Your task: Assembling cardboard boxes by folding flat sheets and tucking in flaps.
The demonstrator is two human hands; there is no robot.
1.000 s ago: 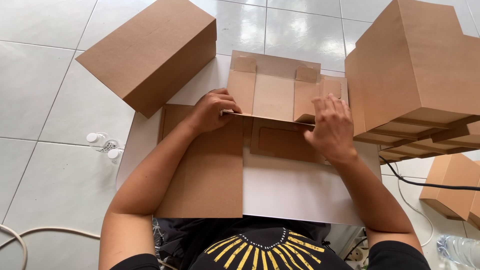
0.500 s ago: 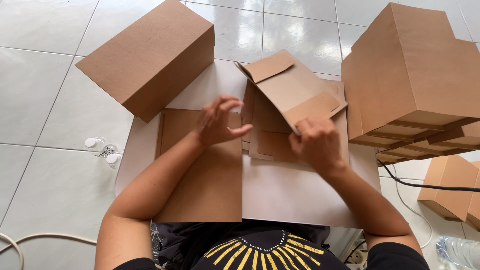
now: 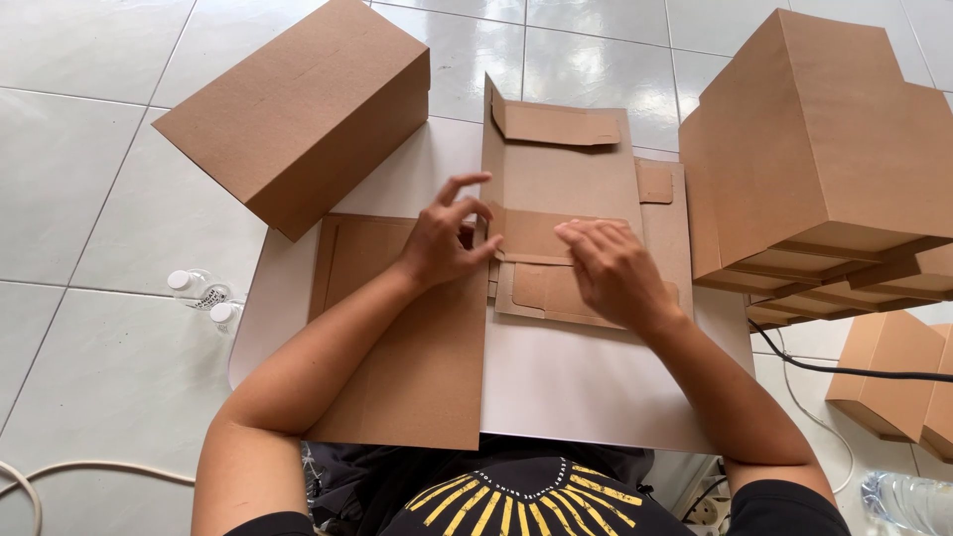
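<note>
A brown cardboard box blank (image 3: pixel 566 179) lies partly folded on a white board (image 3: pixel 586 387), one panel standing upright with a flap bent over at its top. My left hand (image 3: pixel 445 238) touches its left edge with fingers spread. The fingers of my right hand (image 3: pixel 613 270) press flat on a low folded flap of the same blank. Neither hand grips anything. A flat stack of brown cardboard blanks (image 3: pixel 407 347) lies under my left forearm.
An assembled brown box (image 3: pixel 303 109) sits at the far left. A tall stack of brown boxes (image 3: pixel 824 159) stands at the right, with smaller ones (image 3: pixel 888 382) below it. A black cable (image 3: pixel 854 372), small bottles (image 3: pixel 204 296) and a white cord (image 3: pixel 60 471) lie on the tiled floor.
The cardboard blank has been turned and laid down with one panel upright. Both hands have shifted from gripping its edges to pressing and touching its flaps.
</note>
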